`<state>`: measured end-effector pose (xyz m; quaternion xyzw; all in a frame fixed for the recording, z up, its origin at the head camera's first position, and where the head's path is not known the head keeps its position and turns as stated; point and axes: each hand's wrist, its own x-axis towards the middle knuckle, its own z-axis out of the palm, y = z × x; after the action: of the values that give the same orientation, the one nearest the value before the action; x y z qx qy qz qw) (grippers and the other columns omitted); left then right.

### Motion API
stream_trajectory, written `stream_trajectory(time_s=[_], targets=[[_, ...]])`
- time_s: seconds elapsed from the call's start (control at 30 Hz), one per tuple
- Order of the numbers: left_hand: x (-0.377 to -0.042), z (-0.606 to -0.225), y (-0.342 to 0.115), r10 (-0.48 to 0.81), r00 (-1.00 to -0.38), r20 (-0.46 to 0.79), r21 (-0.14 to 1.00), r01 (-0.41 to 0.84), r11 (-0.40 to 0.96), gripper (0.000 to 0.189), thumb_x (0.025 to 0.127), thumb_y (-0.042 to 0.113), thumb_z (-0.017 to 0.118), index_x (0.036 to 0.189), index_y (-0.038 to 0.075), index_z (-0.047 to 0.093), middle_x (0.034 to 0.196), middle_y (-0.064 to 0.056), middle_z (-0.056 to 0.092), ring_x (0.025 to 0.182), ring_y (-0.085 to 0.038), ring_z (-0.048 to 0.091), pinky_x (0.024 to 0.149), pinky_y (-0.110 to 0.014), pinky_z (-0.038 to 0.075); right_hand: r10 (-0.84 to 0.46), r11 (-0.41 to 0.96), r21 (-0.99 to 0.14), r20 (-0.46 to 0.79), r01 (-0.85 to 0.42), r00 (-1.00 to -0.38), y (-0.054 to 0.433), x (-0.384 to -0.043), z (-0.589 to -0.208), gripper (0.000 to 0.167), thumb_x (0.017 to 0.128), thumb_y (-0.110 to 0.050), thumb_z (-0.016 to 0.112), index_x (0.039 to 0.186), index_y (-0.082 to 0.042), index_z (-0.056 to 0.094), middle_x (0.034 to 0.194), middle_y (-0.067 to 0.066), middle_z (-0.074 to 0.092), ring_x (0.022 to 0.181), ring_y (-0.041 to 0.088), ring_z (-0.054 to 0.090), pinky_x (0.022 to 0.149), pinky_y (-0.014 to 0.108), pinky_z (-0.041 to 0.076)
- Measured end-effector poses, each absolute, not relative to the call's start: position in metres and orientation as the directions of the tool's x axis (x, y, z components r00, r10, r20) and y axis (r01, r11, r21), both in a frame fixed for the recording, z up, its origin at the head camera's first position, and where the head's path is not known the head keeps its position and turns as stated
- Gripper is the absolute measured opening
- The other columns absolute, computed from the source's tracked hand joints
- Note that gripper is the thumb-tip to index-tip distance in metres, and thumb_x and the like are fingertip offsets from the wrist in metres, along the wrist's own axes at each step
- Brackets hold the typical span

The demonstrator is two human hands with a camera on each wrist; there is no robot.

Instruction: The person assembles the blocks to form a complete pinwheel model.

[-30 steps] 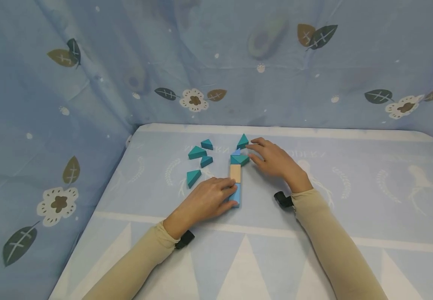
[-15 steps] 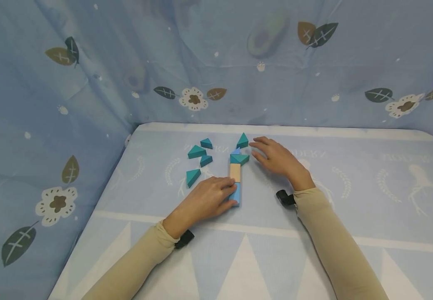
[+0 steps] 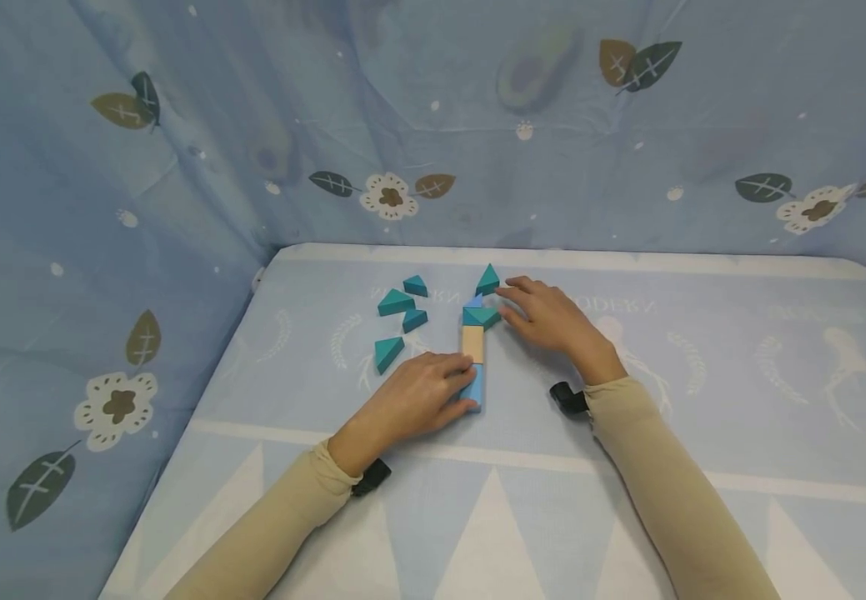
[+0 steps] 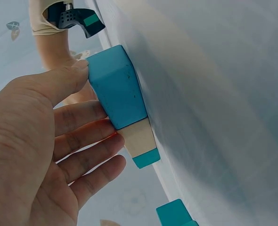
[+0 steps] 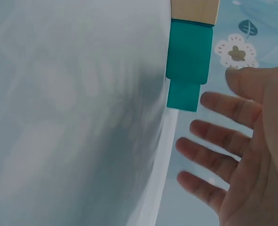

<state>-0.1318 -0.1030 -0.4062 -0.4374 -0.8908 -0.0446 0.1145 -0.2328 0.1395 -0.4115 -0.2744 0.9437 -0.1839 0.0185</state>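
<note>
A column of wooden blocks runs up the middle of the head view. Its near end is a blue block (image 3: 478,390), then comes a tan block (image 3: 473,344), teal triangular pieces (image 3: 488,317), a small blue triangle (image 3: 473,302) and a teal triangle (image 3: 488,280). My left hand (image 3: 417,393) touches the left side of the blue block with thumb and fingertips, the fingers fairly straight. To the right of the column's far end is my right hand (image 3: 548,318), its fingers spread and slightly bent. In the right wrist view a gap separates them from the teal block (image 5: 190,52).
Several loose teal triangular blocks (image 3: 397,302) lie left of the column, one of them (image 3: 388,354) near my left hand. A patterned cloth covers the table (image 3: 583,533). Blue fabric curtains (image 3: 433,108) stand behind and at the left.
My right hand drew slightly away to the right, then came back toward the column's far end. My left hand stays at the blue block, and the blocks keep their arrangement.
</note>
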Motion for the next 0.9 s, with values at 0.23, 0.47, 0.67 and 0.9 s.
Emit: stream_trajectory(time_s=[0.23, 0.47, 0.67, 0.9], targets=[[-0.132, -0.406, -0.101, 0.777, -0.580, 0.247, -0.030, 0.796, 0.604, 0.042, 0.090, 0.039, 0.071, 0.117, 0.007, 0.072, 0.121, -0.004, 0.066, 0.112, -0.016, 0.065, 0.097, -0.031, 0.052, -0.489, 0.819, -0.329, 0.029, -0.470, -0.872, 0.141, -0.235, -0.404, 0.049, 0.104, -0.031, 0.047, 0.148, -0.009, 0.044, 0.152, 0.019, 0.038, 0.137, 0.040, 0.041, 0.109, 0.062, 0.033], [-0.130, -0.405, -0.104, 0.768, -0.591, 0.248, -0.026, 0.788, 0.615, 0.042, 0.089, 0.039, 0.072, 0.116, 0.007, 0.072, 0.120, -0.004, 0.067, 0.112, -0.017, 0.065, 0.097, -0.032, 0.053, -0.492, 0.798, -0.411, -0.022, -0.441, -0.870, 0.138, -0.249, -0.396, 0.053, 0.106, -0.036, 0.041, 0.152, -0.010, 0.037, 0.156, 0.019, 0.032, 0.141, 0.041, 0.034, 0.113, 0.063, 0.027], [-0.130, -0.405, -0.106, 0.766, -0.598, 0.237, -0.031, 0.783, 0.621, 0.042, 0.090, 0.039, 0.071, 0.117, 0.007, 0.072, 0.122, -0.004, 0.066, 0.113, -0.016, 0.065, 0.098, -0.031, 0.052, -0.507, 0.770, -0.459, -0.018, -0.444, -0.862, 0.127, -0.259, -0.395, 0.054, 0.105, -0.038, 0.041, 0.152, -0.011, 0.037, 0.157, 0.018, 0.030, 0.142, 0.040, 0.033, 0.114, 0.061, 0.028], [-0.132, -0.406, -0.104, 0.775, -0.590, 0.228, -0.050, 0.787, 0.614, 0.043, 0.091, 0.040, 0.069, 0.120, 0.008, 0.071, 0.122, -0.003, 0.066, 0.113, -0.016, 0.065, 0.097, -0.031, 0.052, -0.508, 0.745, -0.501, 0.001, -0.440, -0.861, 0.123, -0.258, -0.403, 0.051, 0.105, -0.034, 0.043, 0.150, -0.009, 0.039, 0.160, 0.016, 0.024, 0.142, 0.041, 0.032, 0.113, 0.061, 0.028]])
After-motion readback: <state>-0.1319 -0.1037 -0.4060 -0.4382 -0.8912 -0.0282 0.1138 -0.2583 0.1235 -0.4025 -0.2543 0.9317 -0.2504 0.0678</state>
